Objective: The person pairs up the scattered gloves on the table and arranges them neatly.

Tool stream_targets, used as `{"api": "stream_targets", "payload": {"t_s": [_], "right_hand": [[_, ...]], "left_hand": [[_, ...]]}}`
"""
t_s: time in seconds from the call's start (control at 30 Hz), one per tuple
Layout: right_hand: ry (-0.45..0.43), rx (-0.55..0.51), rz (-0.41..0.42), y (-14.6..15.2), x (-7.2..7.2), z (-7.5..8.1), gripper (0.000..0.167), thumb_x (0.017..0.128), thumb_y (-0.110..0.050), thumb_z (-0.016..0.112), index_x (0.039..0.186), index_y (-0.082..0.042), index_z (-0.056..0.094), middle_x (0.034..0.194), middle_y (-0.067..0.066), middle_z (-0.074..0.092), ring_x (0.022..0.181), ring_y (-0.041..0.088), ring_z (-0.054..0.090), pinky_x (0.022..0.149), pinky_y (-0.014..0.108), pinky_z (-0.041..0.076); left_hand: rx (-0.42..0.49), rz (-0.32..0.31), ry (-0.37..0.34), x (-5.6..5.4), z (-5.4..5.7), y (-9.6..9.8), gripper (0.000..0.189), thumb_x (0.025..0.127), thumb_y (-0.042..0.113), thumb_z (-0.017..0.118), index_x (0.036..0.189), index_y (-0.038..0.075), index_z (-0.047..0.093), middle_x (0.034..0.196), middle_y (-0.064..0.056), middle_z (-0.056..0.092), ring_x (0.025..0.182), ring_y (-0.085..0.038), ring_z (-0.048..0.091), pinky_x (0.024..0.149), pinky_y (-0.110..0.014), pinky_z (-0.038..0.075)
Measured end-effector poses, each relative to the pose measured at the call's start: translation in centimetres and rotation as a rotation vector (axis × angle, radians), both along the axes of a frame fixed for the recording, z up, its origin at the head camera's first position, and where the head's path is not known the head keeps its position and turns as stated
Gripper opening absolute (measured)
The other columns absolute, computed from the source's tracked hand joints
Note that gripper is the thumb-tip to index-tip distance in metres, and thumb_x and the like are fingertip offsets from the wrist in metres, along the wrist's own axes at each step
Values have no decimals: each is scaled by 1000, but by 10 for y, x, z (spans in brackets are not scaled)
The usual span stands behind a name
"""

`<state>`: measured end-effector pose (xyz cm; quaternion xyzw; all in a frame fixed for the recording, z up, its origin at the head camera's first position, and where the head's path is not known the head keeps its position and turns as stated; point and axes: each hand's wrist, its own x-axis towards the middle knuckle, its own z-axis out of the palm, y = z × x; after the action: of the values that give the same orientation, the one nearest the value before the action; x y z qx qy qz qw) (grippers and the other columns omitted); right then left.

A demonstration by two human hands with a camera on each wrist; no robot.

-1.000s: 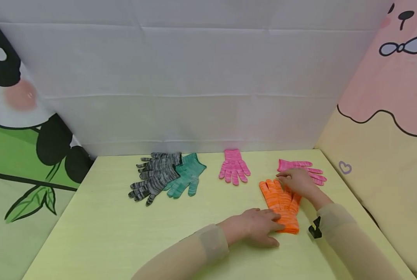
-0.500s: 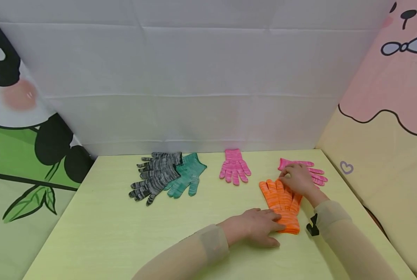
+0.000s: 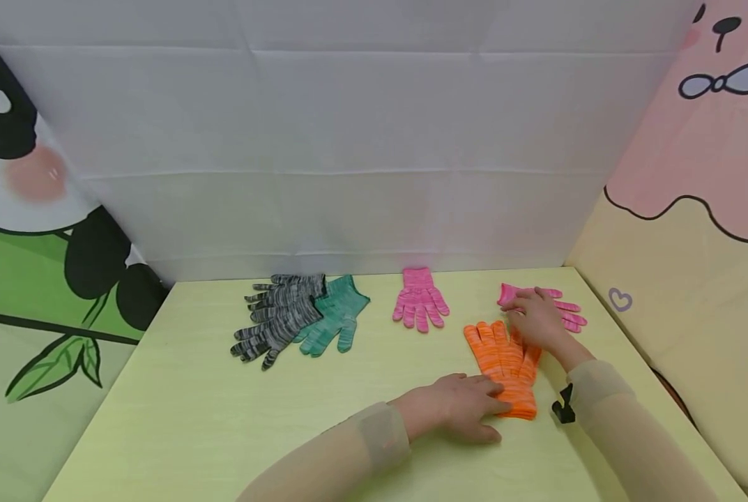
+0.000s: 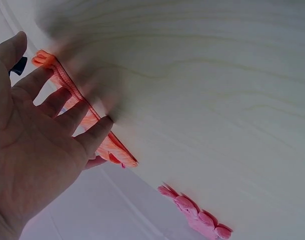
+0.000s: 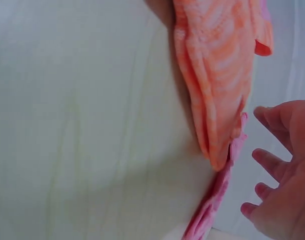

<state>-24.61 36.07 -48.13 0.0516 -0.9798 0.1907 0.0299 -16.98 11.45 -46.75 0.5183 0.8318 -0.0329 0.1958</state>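
Note:
An orange knit glove (image 3: pixel 502 355) lies flat on the table, fingers pointing away. My left hand (image 3: pixel 458 408) rests its outstretched fingers on the cuff. Over the far right part of that glove is my right hand (image 3: pixel 537 322), its fingers reaching across the cuff end of a pink glove (image 3: pixel 568 305), which it partly hides. In the right wrist view the fingers of the right hand (image 5: pixel 287 170) are spread and hold nothing, beside the orange glove (image 5: pixel 217 75). The left wrist view has the left palm (image 4: pixel 37 145) with its fingertips along the orange glove's edge.
A second pink glove (image 3: pixel 419 300) lies near the table's back edge. Left of it, two black-and-grey striped gloves (image 3: pixel 279 328) overlap a teal glove (image 3: pixel 337 314). A pale wall sheet (image 3: pixel 374 160) stands behind the table, with printed cloth on both sides.
My right hand's fingers have straightened and shifted slightly away from me over the pink glove. The left hand and the gloves stay where they were.

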Motion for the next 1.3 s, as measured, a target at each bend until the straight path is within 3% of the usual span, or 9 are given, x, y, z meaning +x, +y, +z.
{"api": "stream_targets", "payload": {"t_s": [0.17,0.3,0.43,0.67,0.87,1.17,1.3], "right_hand": [[50,-55,-24,8,20,10,35,104,-21,56,129,1,67,145,32,49,141,61,22,111,76,15],[104,6,8,11,47,14,41,101,-25,64,133,1,65,142,33,51,140,62,23,107,80,18],[139,107,62,8,79,10,47,98,-30,70,136,-3,66,143,31,53,140,60,25,107,79,19],[108,141,121,-3,125,-3,51,97,-42,69,139,-11,66,148,20,53,144,55,24,113,74,16],[110,157,128,-12,141,-13,51,97,-42,69,139,-13,66,147,15,56,144,53,28,113,71,19],[127,135,137,-19,156,-15,51,94,-41,74,137,-14,67,143,11,60,141,52,34,112,70,22],[110,132,139,-19,158,-16,52,93,-43,73,138,-17,67,144,9,60,141,52,34,112,70,22]], "left_hand": [[-1,13,-21,-1,-2,1,60,100,63,50,157,49,33,165,20,22,153,-4,16,121,-36,24],[2,12,-23,-1,-3,0,60,100,63,50,156,49,34,165,19,24,153,-4,17,121,-36,25],[14,7,-13,-1,-3,-1,60,100,63,51,156,47,37,165,19,26,153,-5,18,120,-37,26],[28,29,-17,-1,-1,-3,59,100,62,53,155,48,38,163,19,29,152,-5,19,121,-40,27],[37,5,17,2,-3,-5,59,99,64,52,154,47,41,161,17,33,151,-8,24,121,-46,26],[19,-52,53,9,-3,-8,57,99,68,48,153,51,41,159,18,35,149,-11,29,119,-39,29],[78,-58,9,2,-2,-12,54,101,65,47,151,46,47,155,18,41,144,-10,37,116,-35,34]]}}
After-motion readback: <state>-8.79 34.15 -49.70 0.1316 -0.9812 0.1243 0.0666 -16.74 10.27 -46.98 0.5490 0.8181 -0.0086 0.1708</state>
